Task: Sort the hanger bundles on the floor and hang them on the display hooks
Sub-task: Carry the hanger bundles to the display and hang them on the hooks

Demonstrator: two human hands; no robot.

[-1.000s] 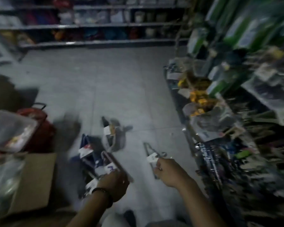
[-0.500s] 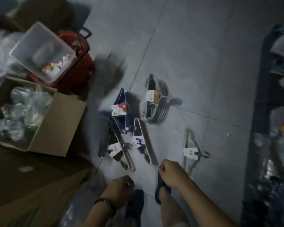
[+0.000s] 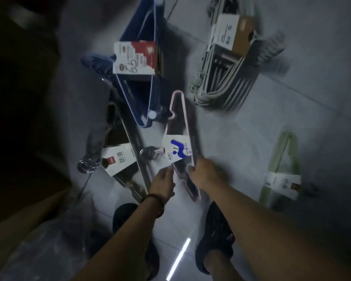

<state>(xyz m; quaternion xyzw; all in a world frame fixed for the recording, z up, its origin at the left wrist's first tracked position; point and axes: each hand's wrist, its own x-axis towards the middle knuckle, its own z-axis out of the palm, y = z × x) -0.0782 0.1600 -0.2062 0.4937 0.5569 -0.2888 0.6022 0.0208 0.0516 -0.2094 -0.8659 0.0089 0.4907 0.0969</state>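
Several hanger bundles lie on the grey tiled floor. A pink bundle (image 3: 180,122) with a white and blue card lies in the middle. My right hand (image 3: 203,174) grips its right edge just below the card. My left hand (image 3: 163,182) pinches the card's lower left corner. A navy bundle (image 3: 142,92) with a red and white card lies above it. At upper right is a grey-white bundle (image 3: 221,78) with a brown card. A pale green bundle (image 3: 282,171) lies at the right. A dark bundle (image 3: 118,159) with a white card lies at the left.
A brown cardboard box (image 3: 28,209) fills the dark left side, with clear plastic wrap (image 3: 45,248) in front of it. My two dark shoes (image 3: 215,236) stand on the tiles just below the hands. Bare floor shows between the pink and green bundles.
The view dropped from the shop aisle to the floor and closed in on the bundles. Both hands reached down and forward and took hold of the pink bundle.
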